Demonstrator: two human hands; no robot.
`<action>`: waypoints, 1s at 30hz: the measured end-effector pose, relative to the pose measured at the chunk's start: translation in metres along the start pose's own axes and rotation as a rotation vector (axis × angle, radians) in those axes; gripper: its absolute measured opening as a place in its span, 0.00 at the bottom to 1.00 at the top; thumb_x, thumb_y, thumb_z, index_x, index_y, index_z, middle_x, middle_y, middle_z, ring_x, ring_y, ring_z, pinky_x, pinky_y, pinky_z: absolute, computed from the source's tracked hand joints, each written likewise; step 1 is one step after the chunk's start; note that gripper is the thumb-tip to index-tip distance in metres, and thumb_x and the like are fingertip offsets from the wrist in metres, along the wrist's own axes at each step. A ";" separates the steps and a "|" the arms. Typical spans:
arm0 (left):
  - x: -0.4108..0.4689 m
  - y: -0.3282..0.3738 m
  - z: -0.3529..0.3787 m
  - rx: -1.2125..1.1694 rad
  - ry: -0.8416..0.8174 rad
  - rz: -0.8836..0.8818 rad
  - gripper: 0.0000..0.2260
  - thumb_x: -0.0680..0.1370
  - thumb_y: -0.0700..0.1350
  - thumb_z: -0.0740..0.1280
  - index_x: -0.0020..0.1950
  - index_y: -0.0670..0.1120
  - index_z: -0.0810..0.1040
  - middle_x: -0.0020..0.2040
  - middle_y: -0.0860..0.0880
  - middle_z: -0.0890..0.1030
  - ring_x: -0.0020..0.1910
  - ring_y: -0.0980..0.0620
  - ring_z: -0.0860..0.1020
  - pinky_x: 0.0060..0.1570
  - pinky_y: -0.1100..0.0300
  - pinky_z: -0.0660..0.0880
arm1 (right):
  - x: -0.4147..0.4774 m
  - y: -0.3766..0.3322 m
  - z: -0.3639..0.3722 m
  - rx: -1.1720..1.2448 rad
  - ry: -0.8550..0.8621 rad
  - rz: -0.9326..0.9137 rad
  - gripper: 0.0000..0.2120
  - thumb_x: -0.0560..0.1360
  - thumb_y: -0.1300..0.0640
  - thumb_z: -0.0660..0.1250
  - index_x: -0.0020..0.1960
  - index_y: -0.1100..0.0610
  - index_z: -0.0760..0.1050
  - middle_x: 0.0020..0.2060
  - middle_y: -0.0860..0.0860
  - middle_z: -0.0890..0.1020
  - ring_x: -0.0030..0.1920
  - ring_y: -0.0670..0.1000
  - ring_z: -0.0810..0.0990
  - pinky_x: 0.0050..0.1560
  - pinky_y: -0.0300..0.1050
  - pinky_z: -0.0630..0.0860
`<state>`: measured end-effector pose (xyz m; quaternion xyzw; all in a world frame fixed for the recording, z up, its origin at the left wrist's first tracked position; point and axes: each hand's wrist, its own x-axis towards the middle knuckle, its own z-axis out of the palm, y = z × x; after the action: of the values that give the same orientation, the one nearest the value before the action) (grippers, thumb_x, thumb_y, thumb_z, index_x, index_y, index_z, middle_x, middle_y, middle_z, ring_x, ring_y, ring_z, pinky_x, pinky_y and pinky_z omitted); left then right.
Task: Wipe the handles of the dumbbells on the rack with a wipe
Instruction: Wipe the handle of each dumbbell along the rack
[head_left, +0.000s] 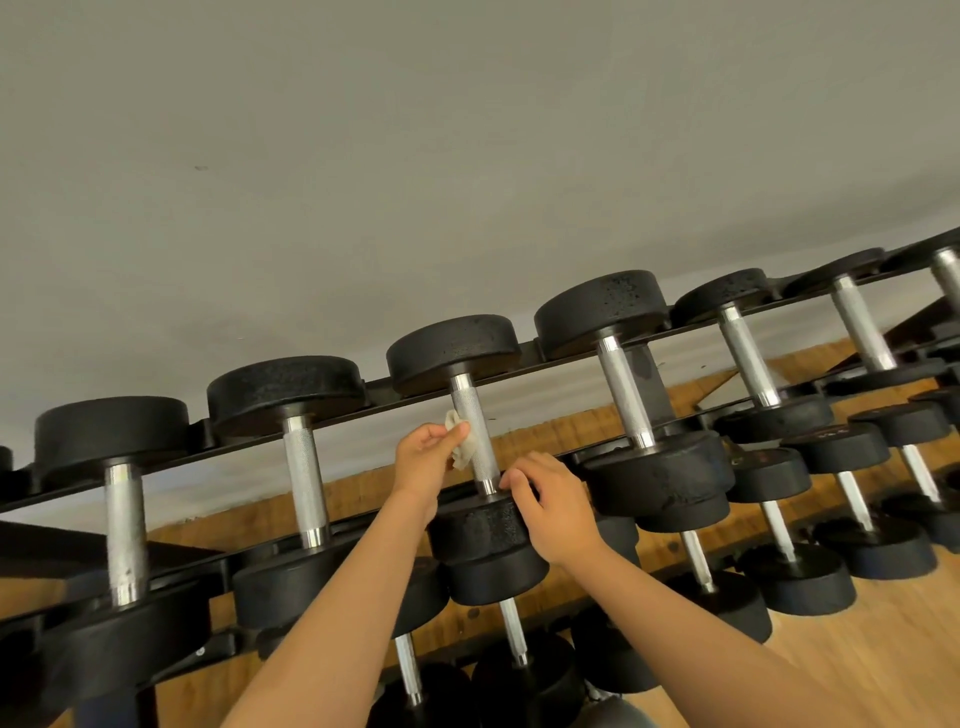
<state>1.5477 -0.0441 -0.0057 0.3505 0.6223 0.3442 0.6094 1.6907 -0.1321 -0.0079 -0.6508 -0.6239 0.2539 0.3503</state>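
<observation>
Dumbbells (284, 385) are lying side by side across the rack (379, 387). Middle handle (467, 410) is running up and away from its near head (480, 525). Right hand (553, 506) is curling over that head (steadying, apparently); left hand (423, 460), the nearer to the handle, is pinching the wipe (461, 448) against the handle's left side, so strokes should be following that long axis.

Left hand: your left hand (423, 457) pinches a crumpled white wipe (461, 451) against the knurled steel handle (474, 426) of a black round-headed dumbbell (452, 348).
Right hand: your right hand (553, 506) curls over that dumbbell's near head, beside the handle's lower end.
Rack: black metal rack (376, 388), top tier.
</observation>
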 end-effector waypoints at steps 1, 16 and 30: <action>0.001 0.000 0.000 -0.031 -0.013 -0.024 0.07 0.75 0.46 0.72 0.43 0.44 0.78 0.48 0.44 0.83 0.51 0.46 0.80 0.58 0.50 0.77 | 0.000 0.000 0.000 0.000 -0.002 0.000 0.20 0.78 0.47 0.51 0.41 0.56 0.77 0.37 0.47 0.77 0.43 0.46 0.74 0.47 0.45 0.72; 0.011 0.015 0.008 -0.157 0.074 -0.038 0.07 0.72 0.43 0.75 0.45 0.44 0.79 0.49 0.44 0.83 0.52 0.48 0.81 0.54 0.56 0.77 | 0.002 0.002 0.000 -0.002 -0.004 -0.010 0.19 0.78 0.48 0.51 0.42 0.54 0.77 0.37 0.46 0.77 0.43 0.45 0.74 0.46 0.46 0.73; 0.010 0.024 0.019 -0.213 0.208 0.020 0.05 0.73 0.42 0.74 0.42 0.45 0.79 0.46 0.48 0.82 0.49 0.50 0.79 0.55 0.55 0.76 | 0.001 0.003 0.001 0.006 0.007 -0.022 0.19 0.78 0.48 0.51 0.42 0.54 0.77 0.37 0.45 0.76 0.42 0.45 0.74 0.46 0.46 0.73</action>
<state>1.5671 -0.0234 0.0096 0.2526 0.6385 0.4488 0.5720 1.6920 -0.1304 -0.0104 -0.6437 -0.6291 0.2498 0.3572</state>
